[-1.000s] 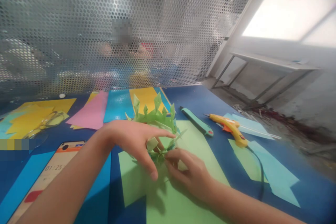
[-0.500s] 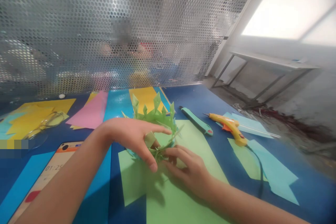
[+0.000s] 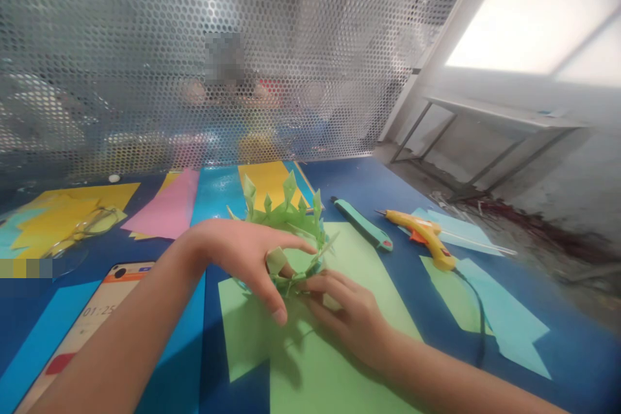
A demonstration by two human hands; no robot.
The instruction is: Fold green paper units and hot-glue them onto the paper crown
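Right grip (image 3: 352, 315) pinching green paper ring (image 3: 286, 213) — left grip (image 3: 245, 252), spread, partly inside.

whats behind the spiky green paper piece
Behind the green paper piece, a yellow sheet shows between its tips, with a blue sheet beside it. Lower down, the piece and the left hand block the view, so nothing there can be told.

One left hand (image 3: 237, 249) | one right hand (image 3: 352, 314) | one green paper crown (image 3: 284, 215) | one glue gun (image 3: 423, 226) | one utility knife (image 3: 361, 223) | one smartphone (image 3: 99, 301) share one blue table (image 3: 383, 184)
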